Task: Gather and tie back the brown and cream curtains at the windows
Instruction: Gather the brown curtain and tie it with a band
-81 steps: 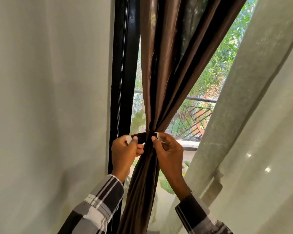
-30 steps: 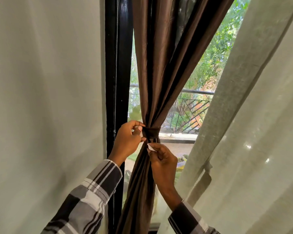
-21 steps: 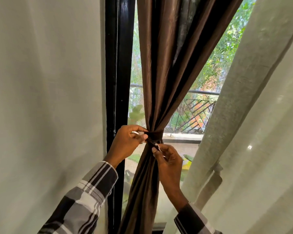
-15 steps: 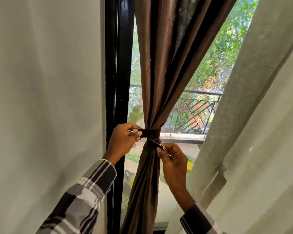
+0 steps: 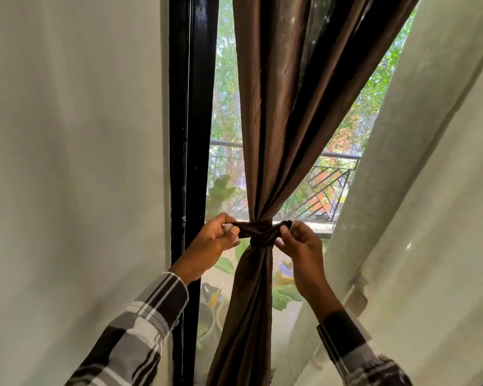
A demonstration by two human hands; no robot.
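The brown curtain (image 5: pixel 276 112) hangs gathered into a narrow bundle in the middle of the window. A dark brown tie band (image 5: pixel 261 234) is knotted around it at mid height. My left hand (image 5: pixel 212 246) pinches the band's left end, and my right hand (image 5: pixel 300 246) pinches its right end. The two ends are stretched out sideways from the knot. A cream curtain (image 5: pixel 418 190) hangs to the right, loose and slanting. Another cream curtain (image 5: pixel 73 176) covers the left side.
A black window frame post (image 5: pixel 191 135) stands just left of the brown curtain. Through the mesh screen I see a balcony railing (image 5: pixel 326 188), leafy plants and trees outside. Plaid shirt sleeves cover both forearms.
My right hand rose from below the knot to level with it, holding the band's right end. Both hands now hold the ends apart sideways, and the knot looks tighter.
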